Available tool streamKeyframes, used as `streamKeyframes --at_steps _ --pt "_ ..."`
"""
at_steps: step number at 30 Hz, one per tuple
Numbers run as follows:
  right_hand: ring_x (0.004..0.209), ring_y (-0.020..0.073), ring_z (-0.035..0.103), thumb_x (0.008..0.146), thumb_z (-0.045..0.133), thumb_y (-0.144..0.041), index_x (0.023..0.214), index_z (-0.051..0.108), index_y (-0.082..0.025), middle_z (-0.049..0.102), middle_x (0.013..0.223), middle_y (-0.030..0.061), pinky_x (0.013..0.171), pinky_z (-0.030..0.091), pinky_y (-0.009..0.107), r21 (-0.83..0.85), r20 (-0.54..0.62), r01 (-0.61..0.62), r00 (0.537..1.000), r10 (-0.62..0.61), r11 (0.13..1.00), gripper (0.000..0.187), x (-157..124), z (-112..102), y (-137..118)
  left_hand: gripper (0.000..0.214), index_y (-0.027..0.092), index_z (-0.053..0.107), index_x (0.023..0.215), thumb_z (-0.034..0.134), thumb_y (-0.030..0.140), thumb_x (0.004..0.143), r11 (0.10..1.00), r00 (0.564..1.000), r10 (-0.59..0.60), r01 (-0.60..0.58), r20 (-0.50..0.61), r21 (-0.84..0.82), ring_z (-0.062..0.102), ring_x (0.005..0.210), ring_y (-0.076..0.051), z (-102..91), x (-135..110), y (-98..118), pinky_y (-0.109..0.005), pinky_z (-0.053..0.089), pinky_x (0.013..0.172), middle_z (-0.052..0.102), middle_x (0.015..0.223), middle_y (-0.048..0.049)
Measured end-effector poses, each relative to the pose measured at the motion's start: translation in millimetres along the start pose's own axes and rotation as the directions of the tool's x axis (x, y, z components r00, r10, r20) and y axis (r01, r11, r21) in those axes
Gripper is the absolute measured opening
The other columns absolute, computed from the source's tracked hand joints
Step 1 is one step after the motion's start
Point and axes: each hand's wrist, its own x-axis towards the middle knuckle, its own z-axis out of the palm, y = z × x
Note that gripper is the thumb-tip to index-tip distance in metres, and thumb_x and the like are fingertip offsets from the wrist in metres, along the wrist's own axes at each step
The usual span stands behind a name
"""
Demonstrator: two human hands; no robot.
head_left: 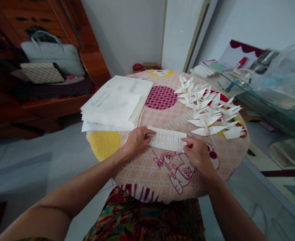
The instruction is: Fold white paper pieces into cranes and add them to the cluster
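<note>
A folded strip of printed paper [166, 139] lies on the cloth-covered round table [147, 170] in front of me. My left hand [138, 140] grips its left end, with the index finger stretched along the top and the other fingers curled. At the right end, my right hand [196, 150] pinches the paper between index finger and thumb. Beyond my left hand sits a thick stack of printed sheets [117, 97], with a smaller blank piece on top. Several folded paper cranes [205, 107] are heaped past my right hand.
To the right, a glass-topped stand [240, 90] carries a plastic bag [285, 80], papers and metal containers. A wooden bench [62, 105] at the left holds a grey handbag [54, 55] and a checked pouch [43, 73]. Behind the table are a wall and a pale door panel.
</note>
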Motion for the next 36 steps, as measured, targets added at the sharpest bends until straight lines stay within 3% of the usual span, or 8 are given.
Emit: streamKeyframes --at_steps 14,23,26,28,30,32,36 --pt "0.059 0.0208 0.064 0.067 0.054 -0.018 0.103 0.081 -0.015 0.072 0.062 0.0052 0.063 0.049 0.032 0.034 -0.026 -0.014 1.000 0.015 0.999 0.046 0.9 2.7 5.7 0.029 0.022 0.079 0.104 0.060 0.020 0.082 0.995 0.999 -0.037 0.035 -0.024 -0.092 0.062 0.071 -0.015 1.8 -0.1 -6.5 -0.027 0.048 0.069 0.073 0.087 -0.0034" --pt "0.058 0.0207 0.063 0.068 0.053 -0.017 0.107 0.080 -0.012 0.071 0.063 0.0054 0.065 0.050 0.033 0.006 -0.015 -0.016 1.000 0.017 1.000 0.047 1.0 1.5 3.3 0.030 0.020 0.078 0.106 0.060 0.018 0.083 1.000 0.999 -0.003 0.003 -0.040 -0.001 0.063 0.072 -0.016 3.8 -2.0 -7.7 -0.028 0.052 0.071 0.071 0.085 -0.0047" --pt "0.058 0.0207 0.063 0.069 0.053 -0.016 0.105 0.081 -0.014 0.072 0.064 0.0055 0.066 0.050 0.033 -0.028 -0.025 0.000 1.000 0.000 1.000 0.045 0.7 2.3 2.2 0.029 0.019 0.077 0.104 0.061 0.014 0.081 0.997 0.992 0.059 -0.054 -0.107 0.049 0.067 0.093 -0.021 4.9 -3.8 -6.3 -0.036 0.057 0.084 0.068 0.113 -0.0104" --pt "0.060 0.0211 0.064 0.069 0.054 -0.016 0.103 0.081 -0.015 0.072 0.066 0.0063 0.067 0.050 0.033 -0.057 -0.049 0.011 0.999 -0.014 0.998 0.044 0.1 3.5 2.1 0.036 0.019 0.073 0.109 0.061 0.008 0.078 0.986 0.976 0.157 -0.145 -0.148 0.087 0.060 0.118 -0.028 6.1 -4.0 -6.7 -0.046 0.054 0.098 0.055 0.140 -0.0130" --pt "0.063 0.0216 0.065 0.069 0.054 -0.015 0.101 0.081 -0.016 0.073 0.068 0.0067 0.068 0.050 0.033 -0.085 -0.072 0.026 0.997 -0.032 0.996 0.042 -0.2 4.7 2.3 0.046 0.020 0.068 0.119 0.056 0.003 0.078 0.954 0.950 0.291 -0.280 -0.113 0.106 0.050 0.134 -0.031 7.7 -3.4 -8.3 -0.053 0.048 0.107 0.045 0.153 -0.0127" --pt "0.063 0.0219 0.065 0.069 0.054 -0.014 0.101 0.081 -0.016 0.073 0.067 0.0069 0.069 0.050 0.033 -0.105 -0.070 0.036 0.997 -0.044 0.994 0.042 -0.3 5.4 2.5 0.053 0.020 0.063 0.128 0.052 0.000 0.080 0.912 0.915 0.403 -0.401 0.002 0.081 0.049 0.137 -0.029 9.8 -2.7 -9.9 -0.052 0.047 0.109 0.047 0.152 -0.0137" --pt "0.065 0.0224 0.066 0.071 0.053 -0.013 0.104 0.080 -0.014 0.074 0.069 0.0080 0.070 0.051 0.034 -0.130 -0.047 0.036 0.998 -0.043 0.991 0.042 -0.4 5.3 2.2 0.057 0.016 0.061 0.133 0.050 -0.002 0.080 0.898 0.887 0.428 -0.438 0.172 0.025 0.057 0.130 -0.028 14.0 -2.9 -9.3 -0.047 0.051 0.107 0.058 0.143 -0.0164"
